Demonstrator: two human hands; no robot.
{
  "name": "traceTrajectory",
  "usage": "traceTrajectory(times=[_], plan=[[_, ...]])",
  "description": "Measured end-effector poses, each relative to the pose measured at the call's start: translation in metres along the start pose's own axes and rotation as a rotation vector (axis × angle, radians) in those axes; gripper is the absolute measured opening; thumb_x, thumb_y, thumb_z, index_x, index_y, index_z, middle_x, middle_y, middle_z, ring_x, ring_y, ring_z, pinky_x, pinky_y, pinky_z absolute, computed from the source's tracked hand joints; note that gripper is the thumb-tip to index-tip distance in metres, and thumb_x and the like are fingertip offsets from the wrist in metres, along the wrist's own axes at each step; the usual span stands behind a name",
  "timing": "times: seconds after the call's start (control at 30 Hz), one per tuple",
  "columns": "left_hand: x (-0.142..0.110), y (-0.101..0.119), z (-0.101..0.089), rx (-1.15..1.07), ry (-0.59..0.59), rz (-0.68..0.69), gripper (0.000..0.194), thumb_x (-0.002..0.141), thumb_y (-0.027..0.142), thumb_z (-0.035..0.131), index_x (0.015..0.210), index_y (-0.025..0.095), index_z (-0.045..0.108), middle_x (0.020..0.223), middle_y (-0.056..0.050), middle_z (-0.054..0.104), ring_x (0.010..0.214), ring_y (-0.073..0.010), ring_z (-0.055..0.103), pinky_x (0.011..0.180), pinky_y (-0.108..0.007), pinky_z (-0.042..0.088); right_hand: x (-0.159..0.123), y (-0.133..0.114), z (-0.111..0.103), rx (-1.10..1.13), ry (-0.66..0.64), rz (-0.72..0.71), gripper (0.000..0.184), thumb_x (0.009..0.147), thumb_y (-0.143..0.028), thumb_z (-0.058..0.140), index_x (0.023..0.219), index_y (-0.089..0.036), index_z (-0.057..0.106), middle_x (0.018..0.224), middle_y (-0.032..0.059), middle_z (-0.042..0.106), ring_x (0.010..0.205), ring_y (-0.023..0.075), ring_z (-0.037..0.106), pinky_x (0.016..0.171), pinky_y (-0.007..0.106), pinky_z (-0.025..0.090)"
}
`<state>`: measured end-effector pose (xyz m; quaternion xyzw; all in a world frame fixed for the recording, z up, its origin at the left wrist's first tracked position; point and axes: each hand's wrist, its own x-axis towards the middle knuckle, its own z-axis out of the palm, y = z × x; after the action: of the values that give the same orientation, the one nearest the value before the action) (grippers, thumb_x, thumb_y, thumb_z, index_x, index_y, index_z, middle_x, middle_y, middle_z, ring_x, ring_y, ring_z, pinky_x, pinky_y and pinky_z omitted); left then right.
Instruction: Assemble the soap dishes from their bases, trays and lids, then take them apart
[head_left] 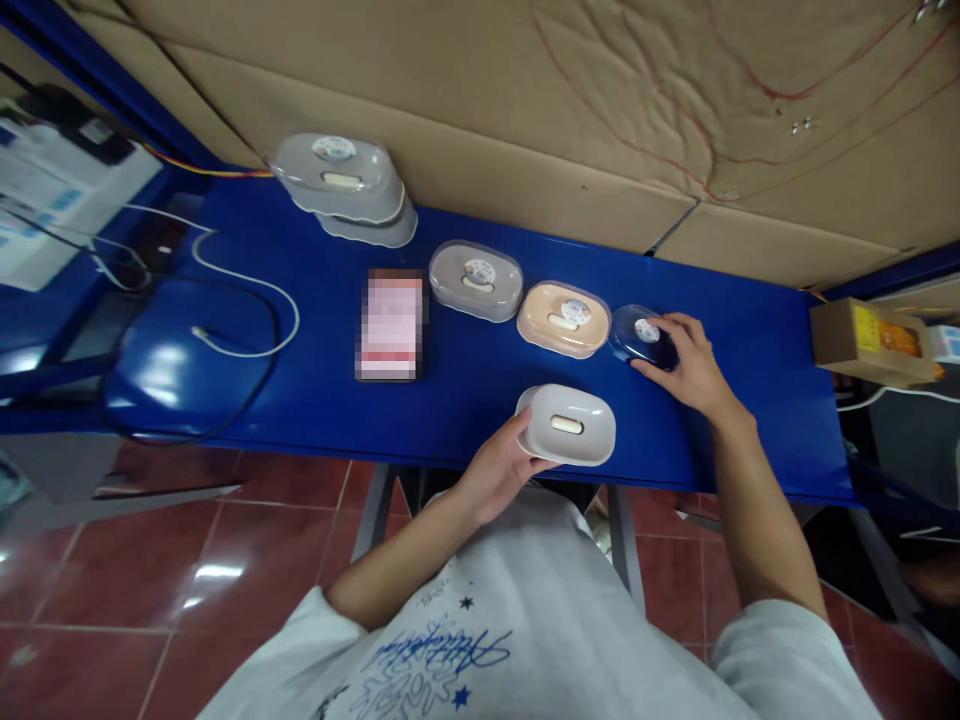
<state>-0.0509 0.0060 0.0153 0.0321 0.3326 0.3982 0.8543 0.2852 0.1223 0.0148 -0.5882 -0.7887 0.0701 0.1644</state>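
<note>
My left hand (504, 462) grips an off-white oval plastic container (589, 441) by its left end, tilted up near the table's front edge. It has no sticker showing and a cream bar lies in its middle. My right hand (691, 365) is wrapped round the right side of a dark blue oval container (634, 338), which bears a round white sticker. Just left of that sits a peach oval container (568, 318) under a clear cover with a round sticker. Farther left stands a similar grey container (475, 281).
Stacked grey containers (341, 185) stand at the back left, by a cardboard wall (480, 150). A pixelated phone-like rectangle (391, 325) lies on the blue table (322, 410). Cables (289, 310) curl at left. An open cardboard box (840, 341) is at right.
</note>
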Motion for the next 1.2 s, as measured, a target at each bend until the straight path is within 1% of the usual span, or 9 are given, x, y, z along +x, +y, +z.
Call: traceTrajectory(times=[0.13, 0.3, 0.47, 0.67, 0.77, 0.83, 1.0, 1.1, 1.2], plan=[[0.005, 0.002, 0.003, 0.014, -0.021, -0.026, 0.046, 0.100, 0.050, 0.071, 0.137, 0.024, 0.072, 0.144, -0.012, 0.074, 0.151, -0.0397, 0.055, 0.129, -0.066, 0.037, -0.031, -0.039, -0.012, 0.237, 0.027, -0.041, 0.069, 0.093, -0.061, 0.074, 0.152, -0.028, 0.056, 0.146, 0.0155, 0.058, 0.138, 0.0374, 0.058, 0.113, 0.056, 0.054], [0.005, 0.005, 0.012, 0.041, -0.099, 0.006, 0.051, 0.100, 0.059, 0.068, 0.139, 0.027, 0.072, 0.148, -0.009, 0.072, 0.153, -0.0405, 0.052, 0.127, -0.064, 0.040, -0.068, -0.109, -0.016, 0.311, -0.139, -0.163, 0.084, 0.093, -0.055, 0.078, 0.166, -0.037, 0.040, 0.155, 0.0136, 0.052, 0.143, 0.0394, 0.055, 0.116, 0.060, 0.053], [0.001, 0.002, 0.014, 0.104, -0.116, 0.087, 0.053, 0.100, 0.061, 0.068, 0.137, 0.024, 0.072, 0.150, -0.012, 0.070, 0.151, -0.0403, 0.054, 0.127, -0.062, 0.039, -0.078, -0.133, -0.011, 0.253, -0.097, -0.244, 0.090, 0.096, -0.046, 0.078, 0.170, -0.046, 0.028, 0.154, 0.0122, 0.045, 0.148, 0.0413, 0.050, 0.119, 0.066, 0.051], [-0.001, -0.004, 0.007, 0.101, -0.094, 0.135, 0.055, 0.100, 0.060, 0.069, 0.138, 0.020, 0.071, 0.146, -0.017, 0.072, 0.147, -0.0401, 0.058, 0.128, -0.062, 0.037, -0.078, -0.134, 0.000, 0.299, -0.073, -0.275, 0.091, 0.094, -0.042, 0.081, 0.169, -0.046, 0.028, 0.160, 0.0133, 0.040, 0.151, 0.0423, 0.048, 0.117, 0.068, 0.052], [0.000, -0.006, 0.006, 0.052, -0.112, 0.080, 0.057, 0.101, 0.059, 0.068, 0.140, 0.019, 0.068, 0.150, -0.018, 0.069, 0.150, -0.0403, 0.055, 0.129, -0.063, 0.036, -0.077, -0.134, 0.008, 0.295, -0.079, -0.280, 0.092, 0.094, -0.044, 0.081, 0.169, -0.042, 0.026, 0.169, 0.0159, 0.035, 0.155, 0.0431, 0.044, 0.118, 0.069, 0.050], [0.001, -0.007, 0.007, 0.007, -0.130, 0.028, 0.057, 0.101, 0.058, 0.068, 0.144, 0.020, 0.065, 0.154, -0.017, 0.065, 0.150, -0.0392, 0.055, 0.129, -0.063, 0.036, -0.074, -0.126, 0.011, 0.278, -0.078, -0.297, 0.093, 0.093, -0.046, 0.082, 0.168, -0.040, 0.029, 0.168, 0.0165, 0.040, 0.153, 0.0417, 0.047, 0.117, 0.067, 0.051], [-0.002, 0.000, 0.008, -0.022, -0.130, 0.044, 0.060, 0.103, 0.047, 0.070, 0.158, 0.027, 0.054, 0.158, -0.017, 0.063, 0.149, -0.0346, 0.059, 0.132, -0.056, 0.032, -0.056, -0.063, 0.008, 0.093, 0.047, -0.177, 0.083, 0.092, -0.052, 0.081, 0.163, -0.033, 0.043, 0.163, 0.0188, 0.049, 0.149, 0.0420, 0.052, 0.120, 0.064, 0.048], [-0.008, 0.010, 0.002, 0.016, -0.118, 0.085, 0.059, 0.102, 0.045, 0.070, 0.156, 0.024, 0.057, 0.154, -0.018, 0.066, 0.148, -0.0363, 0.059, 0.132, -0.057, 0.033, -0.040, -0.023, -0.002, -0.046, 0.061, -0.069, 0.082, 0.093, -0.063, 0.074, 0.161, -0.028, 0.045, 0.164, 0.0223, 0.047, 0.152, 0.0457, 0.049, 0.120, 0.067, 0.044], [-0.015, 0.018, -0.006, 0.057, -0.101, 0.125, 0.055, 0.101, 0.045, 0.070, 0.149, 0.020, 0.063, 0.152, -0.019, 0.067, 0.144, -0.0385, 0.061, 0.128, -0.058, 0.037, -0.014, -0.021, -0.014, -0.133, 0.072, -0.061, 0.099, 0.090, -0.077, 0.069, 0.167, -0.022, 0.037, 0.172, 0.0266, 0.037, 0.159, 0.0519, 0.036, 0.122, 0.074, 0.035]])
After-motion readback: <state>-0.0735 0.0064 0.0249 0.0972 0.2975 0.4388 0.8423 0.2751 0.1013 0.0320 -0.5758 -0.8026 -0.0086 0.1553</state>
